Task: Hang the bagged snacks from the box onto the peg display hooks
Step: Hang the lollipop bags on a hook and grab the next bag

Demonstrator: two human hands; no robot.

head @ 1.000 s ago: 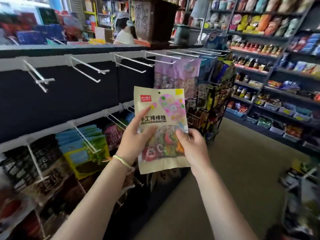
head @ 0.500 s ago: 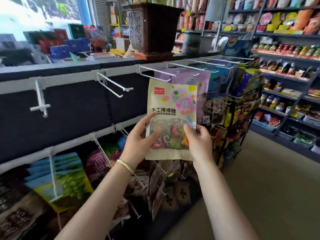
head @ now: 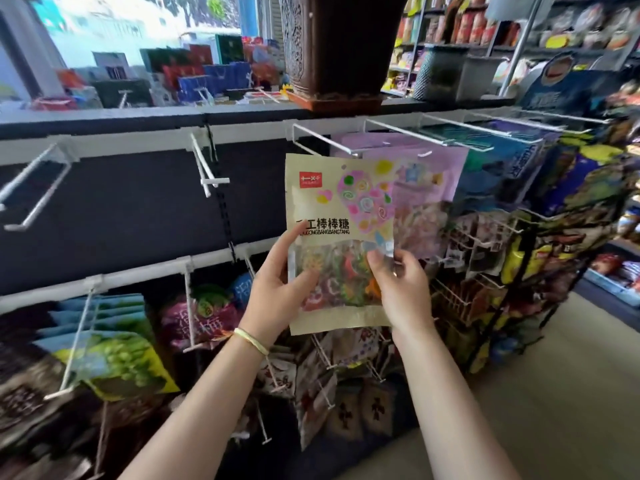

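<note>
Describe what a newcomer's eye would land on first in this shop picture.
First, the cream lollipop bag at centre, gripped by the left hand and right hand just below a white peg hook. Behind it hang purple bags; above stands a dark carved pot.

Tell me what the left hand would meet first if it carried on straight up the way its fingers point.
Probably the white wire peg hook above; the left hand already pinches the beige lollipop bag, whose top sits just below it. Depth is unclear.
</note>
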